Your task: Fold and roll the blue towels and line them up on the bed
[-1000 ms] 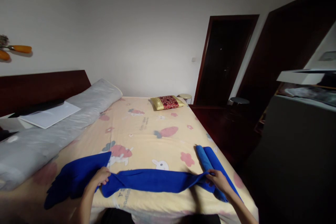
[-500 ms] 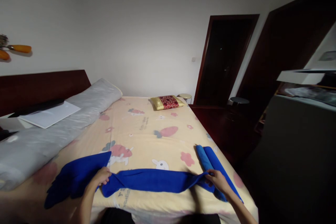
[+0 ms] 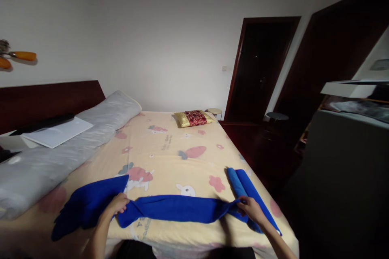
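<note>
A long blue cloth, like a towel (image 3: pixel 179 209), stretches sideways across the near part of the bed, low over the sheet. My left hand (image 3: pixel 118 204) is closed on its left end, and my right hand (image 3: pixel 251 208) pinches its right end, where the fabric twists. Left of my left hand lies a pile of blue cloths (image 3: pixel 88 202), spread and overlapping. Beside my right hand lie two rolled cloths, a lighter blue roll (image 3: pixel 236 183) and a darker blue roll (image 3: pixel 258 198), side by side; my right hand partly covers the lighter one.
The bed (image 3: pixel 170 145) has a cream sheet with carrots and rabbits. A grey rolled quilt (image 3: pixel 75 141) lies along the headboard (image 3: pixel 51 101), with a white flat board (image 3: pixel 59 132) on it. A gold-and-red pillow (image 3: pixel 194 118) sits at the far edge. Stools (image 3: pixel 277 116) stand near the door (image 3: pixel 263 68).
</note>
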### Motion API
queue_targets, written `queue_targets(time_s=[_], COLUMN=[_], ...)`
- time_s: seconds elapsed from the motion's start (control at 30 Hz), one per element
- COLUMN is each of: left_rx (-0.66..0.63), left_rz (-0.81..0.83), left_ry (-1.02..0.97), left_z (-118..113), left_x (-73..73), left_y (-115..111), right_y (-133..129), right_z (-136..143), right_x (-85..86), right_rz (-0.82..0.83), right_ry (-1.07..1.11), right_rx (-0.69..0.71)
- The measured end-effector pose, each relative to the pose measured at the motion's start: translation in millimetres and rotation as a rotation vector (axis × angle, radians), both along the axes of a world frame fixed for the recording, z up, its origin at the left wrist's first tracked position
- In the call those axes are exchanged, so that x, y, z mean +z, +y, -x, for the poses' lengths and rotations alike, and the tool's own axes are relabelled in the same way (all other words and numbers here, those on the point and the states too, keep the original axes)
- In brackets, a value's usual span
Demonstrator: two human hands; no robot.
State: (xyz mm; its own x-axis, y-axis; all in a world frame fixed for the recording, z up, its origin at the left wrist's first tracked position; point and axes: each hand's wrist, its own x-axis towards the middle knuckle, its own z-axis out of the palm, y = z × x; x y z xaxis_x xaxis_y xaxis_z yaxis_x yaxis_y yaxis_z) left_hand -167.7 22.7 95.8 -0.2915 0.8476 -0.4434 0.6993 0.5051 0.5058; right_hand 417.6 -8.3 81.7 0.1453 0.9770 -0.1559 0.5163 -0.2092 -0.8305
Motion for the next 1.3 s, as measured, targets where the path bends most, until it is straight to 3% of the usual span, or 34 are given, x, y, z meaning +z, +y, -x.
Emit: queue_targets(time_s=[0.47,1.3], left_rx=[-0.013,-0.018], left_rz=[0.001,-0.002], left_ry=[-0.004,0.011], left_z=[3.7,-0.9], left_x=[-6.1,-2.8], left_y=[1.4,1.6], right_y=[-1.8,-2.0], right_z=[3.4,3.6], right_x=[4.4,3.5], right_rz=[0.006,0.030], right_ry=[-0.044,-0.087], right_rx=[0.018,0.027])
